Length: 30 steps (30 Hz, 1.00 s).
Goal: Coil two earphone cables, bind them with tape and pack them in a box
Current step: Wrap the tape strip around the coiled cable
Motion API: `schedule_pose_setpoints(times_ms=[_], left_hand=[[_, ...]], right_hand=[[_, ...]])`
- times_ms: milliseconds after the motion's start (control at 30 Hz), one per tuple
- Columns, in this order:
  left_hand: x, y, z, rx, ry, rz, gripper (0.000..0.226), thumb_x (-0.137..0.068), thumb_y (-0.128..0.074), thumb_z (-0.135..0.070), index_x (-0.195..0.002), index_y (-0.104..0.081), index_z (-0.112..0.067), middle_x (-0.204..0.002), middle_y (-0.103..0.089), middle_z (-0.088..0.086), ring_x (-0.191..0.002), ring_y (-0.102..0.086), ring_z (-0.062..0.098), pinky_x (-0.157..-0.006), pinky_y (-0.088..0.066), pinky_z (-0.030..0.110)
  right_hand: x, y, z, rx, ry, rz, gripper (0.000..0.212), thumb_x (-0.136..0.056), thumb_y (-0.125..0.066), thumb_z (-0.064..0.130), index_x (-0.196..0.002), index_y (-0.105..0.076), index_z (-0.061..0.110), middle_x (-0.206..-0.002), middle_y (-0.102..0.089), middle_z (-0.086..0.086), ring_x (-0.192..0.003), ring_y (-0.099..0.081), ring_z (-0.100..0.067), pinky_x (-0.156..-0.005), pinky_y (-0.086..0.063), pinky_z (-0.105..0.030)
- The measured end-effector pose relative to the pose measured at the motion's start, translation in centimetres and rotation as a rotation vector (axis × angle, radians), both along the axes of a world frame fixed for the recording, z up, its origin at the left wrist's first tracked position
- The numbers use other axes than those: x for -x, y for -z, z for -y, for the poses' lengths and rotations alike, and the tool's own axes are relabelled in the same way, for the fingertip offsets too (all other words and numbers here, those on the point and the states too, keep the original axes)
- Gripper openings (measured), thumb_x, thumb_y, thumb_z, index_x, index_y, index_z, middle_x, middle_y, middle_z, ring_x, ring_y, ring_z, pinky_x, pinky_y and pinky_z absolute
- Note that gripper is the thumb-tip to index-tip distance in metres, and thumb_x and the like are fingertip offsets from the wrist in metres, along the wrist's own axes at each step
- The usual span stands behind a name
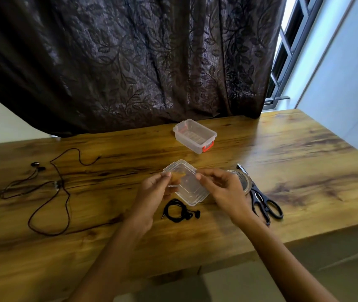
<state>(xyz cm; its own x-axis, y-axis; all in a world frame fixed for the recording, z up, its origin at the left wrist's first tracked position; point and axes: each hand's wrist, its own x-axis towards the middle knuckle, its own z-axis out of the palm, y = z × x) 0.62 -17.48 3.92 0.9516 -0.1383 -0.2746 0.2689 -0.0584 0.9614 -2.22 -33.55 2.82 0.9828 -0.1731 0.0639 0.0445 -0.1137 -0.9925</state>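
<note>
My left hand (pixel 154 190) and my right hand (pixel 223 188) pinch the two ends of a short brownish tape strip (pixel 178 175), stretched between them just above the table. Below the strip lies the clear box lid (pixel 190 188). A coiled black earphone (pixel 179 211) rests on the table near my wrists, unbound as far as I can see. The second earphone (pixel 49 192), dark and uncoiled, sprawls in loose loops at the left. The open clear box (pixel 195 136) with a red latch stands farther back.
A tape roll (pixel 244 182) sits partly hidden behind my right hand. Black scissors (pixel 263 203) lie beside it on the right. The wooden table (pixel 293 171) ends at a dark curtain (pixel 130 62) behind and a window at the far right.
</note>
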Motion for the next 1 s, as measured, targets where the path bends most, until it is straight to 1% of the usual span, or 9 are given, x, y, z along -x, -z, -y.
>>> schedule_pose_setpoints(times_ms=[67,133,233,367,567,667,733,900,1000], left_hand=[[0.1,0.1,0.2,-0.001,0.028,0.006,0.021,-0.096,-0.046,-0.024,-0.100,-0.065,-0.016,-0.094,-0.072,-0.002,-0.089,-0.065,0.013,-0.084,-0.048,0.030],[0.2,0.2,0.3,0.002,0.049,0.012,0.022,-0.096,-0.046,-0.024,-0.101,-0.065,-0.016,-0.093,-0.071,-0.003,-0.088,-0.066,0.012,-0.082,-0.048,0.028],[0.3,0.2,0.3,0.008,0.059,0.020,0.019,-0.095,-0.046,-0.023,-0.092,-0.065,-0.020,-0.091,-0.072,-0.004,-0.087,-0.066,0.013,-0.079,-0.049,0.026],[0.2,0.4,0.0,-0.012,0.062,0.024,0.020,-0.096,-0.046,-0.023,-0.089,-0.065,-0.022,-0.089,-0.072,-0.005,-0.085,-0.066,0.010,-0.083,-0.049,0.029],[0.0,1.2,-0.5,-0.047,0.104,-0.031,0.020,-0.095,-0.047,-0.024,-0.097,-0.066,-0.019,-0.089,-0.073,-0.002,-0.084,-0.068,0.013,-0.086,-0.049,0.033],[0.0,1.6,-0.8,-0.032,0.105,-0.067,0.019,-0.095,-0.048,-0.021,-0.089,-0.066,-0.021,-0.076,-0.073,-0.006,-0.074,-0.068,0.010,-0.082,-0.050,0.032],[0.0,1.9,-0.8,-0.026,0.092,-0.069,0.020,-0.094,-0.048,-0.019,-0.086,-0.065,-0.021,-0.076,-0.072,-0.005,-0.072,-0.067,0.010,-0.078,-0.050,0.029],[-0.3,2.0,-1.0,-0.007,0.075,-0.043,0.020,-0.095,-0.047,-0.021,-0.085,-0.064,-0.022,-0.072,-0.070,-0.006,-0.068,-0.065,0.007,-0.065,-0.050,0.019],[-0.5,2.0,-1.4,-0.038,0.091,-0.005,0.021,-0.095,-0.046,-0.022,-0.086,-0.064,-0.023,-0.075,-0.069,-0.003,-0.069,-0.064,0.006,-0.070,-0.049,0.022]], right_hand=[[0.1,-0.8,-1.3,-0.104,-0.044,0.018,0.008,-0.080,-0.067,0.017,-0.087,-0.070,0.019,-0.074,-0.072,0.010,-0.073,-0.065,0.001,-0.063,-0.049,-0.010],[0.0,-0.9,-2.1,-0.117,-0.066,-0.006,0.010,-0.077,-0.070,0.019,-0.087,-0.069,0.019,-0.070,-0.069,0.014,-0.071,-0.064,0.004,-0.064,-0.048,-0.010],[-0.1,-0.5,-2.6,-0.180,-0.083,-0.052,0.010,-0.077,-0.070,0.013,-0.087,-0.069,0.015,-0.071,-0.069,0.010,-0.069,-0.064,0.002,-0.065,-0.049,-0.012],[-0.1,0.0,-2.7,-0.260,-0.097,-0.061,0.004,-0.080,-0.066,0.005,-0.079,-0.068,0.008,-0.065,-0.068,0.008,-0.061,-0.062,0.002,-0.059,-0.047,-0.010],[0.1,1.4,-3.0,-0.333,-0.087,-0.084,0.010,-0.083,-0.061,0.001,-0.075,-0.066,0.005,-0.065,-0.068,0.003,-0.063,-0.062,-0.003,-0.061,-0.048,-0.014],[0.3,2.3,-3.3,-0.377,-0.093,-0.151,0.009,-0.083,-0.062,0.005,-0.075,-0.066,0.006,-0.073,-0.067,-0.004,-0.072,-0.063,-0.011,-0.068,-0.053,-0.020],[0.4,3.0,-3.4,-0.408,-0.069,-0.213,0.007,-0.080,-0.066,0.013,-0.075,-0.065,0.008,-0.077,-0.068,-0.007,-0.077,-0.064,-0.015,-0.068,-0.054,-0.022],[0.8,3.8,-3.2,-0.607,-0.093,-0.303,0.034,-0.072,-0.065,0.029,-0.097,-0.064,0.006,-0.092,-0.070,-0.010,-0.085,-0.065,-0.021,-0.072,-0.055,-0.031],[0.7,3.8,-3.2,-0.574,-0.128,-0.277,0.036,-0.075,-0.063,0.028,-0.102,-0.065,0.004,-0.104,-0.068,-0.018,-0.095,-0.063,-0.024,-0.080,-0.051,-0.034]])
